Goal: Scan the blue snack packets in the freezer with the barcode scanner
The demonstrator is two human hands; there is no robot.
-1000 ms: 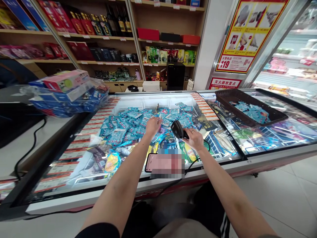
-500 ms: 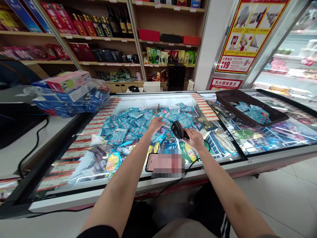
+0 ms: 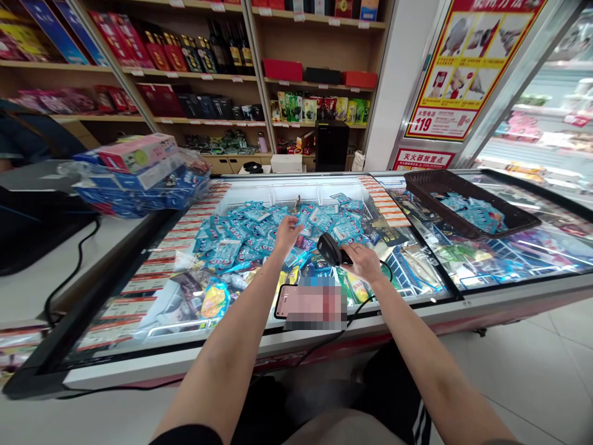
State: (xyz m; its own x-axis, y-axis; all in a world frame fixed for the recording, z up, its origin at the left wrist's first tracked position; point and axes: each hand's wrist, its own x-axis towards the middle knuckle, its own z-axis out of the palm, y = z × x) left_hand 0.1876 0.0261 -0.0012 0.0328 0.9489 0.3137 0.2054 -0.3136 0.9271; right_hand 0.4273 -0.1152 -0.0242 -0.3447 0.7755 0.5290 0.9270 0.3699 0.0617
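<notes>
My left hand (image 3: 288,235) is over the near edge of a spread pile of small blue sachets (image 3: 252,232); its thumb and fingers are slightly apart, with nothing visible between them. My right hand (image 3: 364,262) is closed around a black handheld barcode scanner (image 3: 330,248), whose head points left toward the sachets. The scanner's cable runs from beneath that hand toward the front edge. The sachets lie on the glass top of a chest freezer (image 3: 157,296). Nearer to me, a phone (image 3: 288,301) rests on the glass, partly covered by a blurred patch.
A dark brown tray (image 3: 417,185) holding more blue sachets sits on the right part of the freezer. Plastic-wrapped boxes (image 3: 143,179) are stacked at the left. Stocked shelves (image 3: 204,77) stand behind. A black cable (image 3: 319,343) trails along the front edge.
My left hand has shifted slightly left and its fingers have turned more upward. The scanner head has tipped a little to the left. The whole view has shifted slightly.
</notes>
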